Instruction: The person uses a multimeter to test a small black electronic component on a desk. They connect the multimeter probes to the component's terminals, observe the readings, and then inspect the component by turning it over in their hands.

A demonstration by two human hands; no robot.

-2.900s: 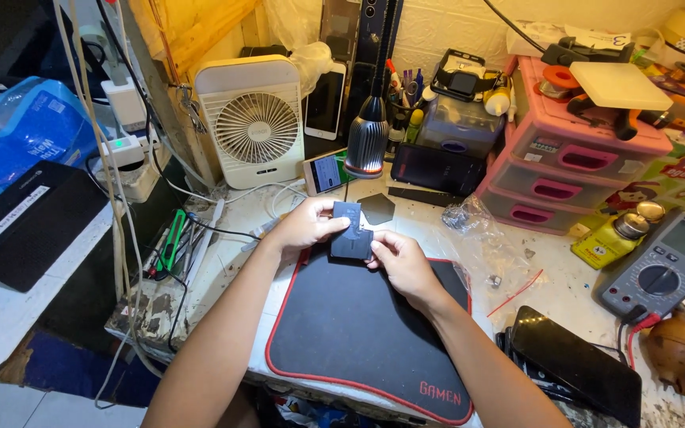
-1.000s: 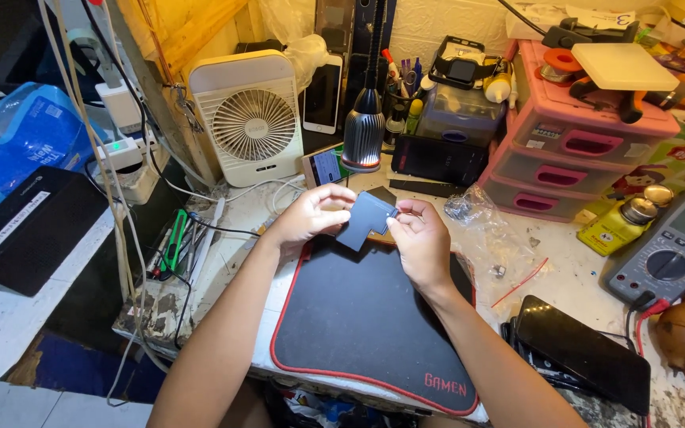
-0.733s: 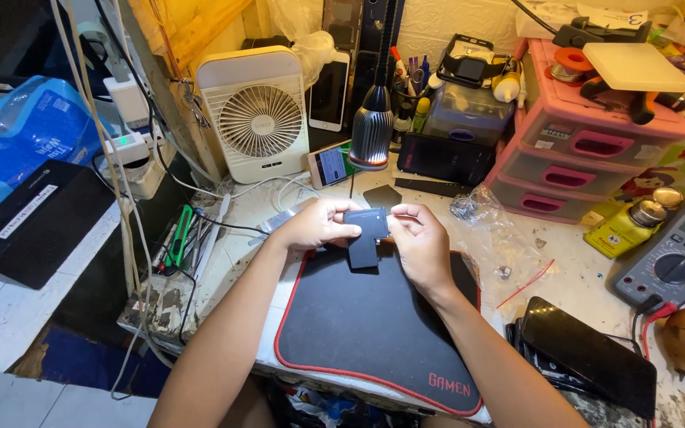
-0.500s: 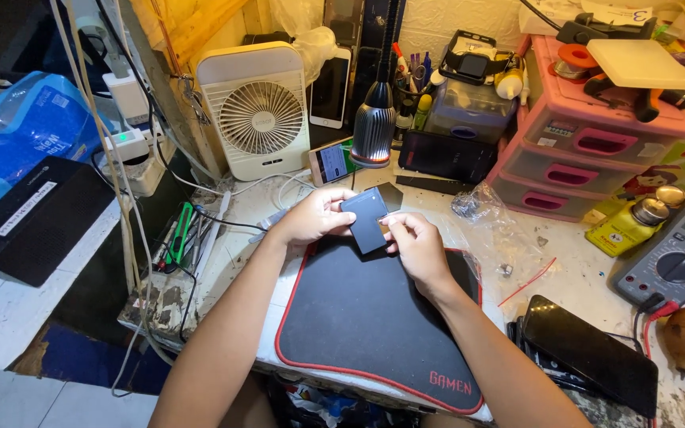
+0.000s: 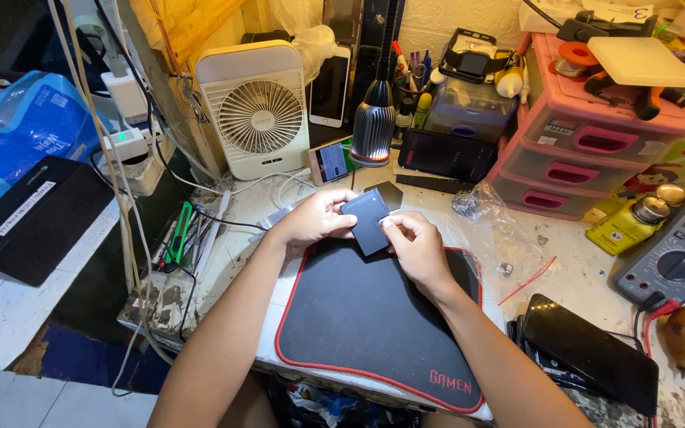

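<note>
Cramped phone-repair workbench — multimeter point(image 5: 679, 257), parts drawers point(image 5: 588, 158), loose phones point(image 5: 331, 85), work mat point(image 5: 374, 317).

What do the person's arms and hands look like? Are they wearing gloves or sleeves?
No gloves and no sleeves in view. Both forearms are bare from the bottom edge of the picture up to the wrists. The left hand and the right hand are bare too, with no watch, bracelet or ring that shows. The fingernails look short and plain. No cables or markings are on the arms.

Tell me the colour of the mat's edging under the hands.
Red edging on a black mat, clearest in the head view.
</note>
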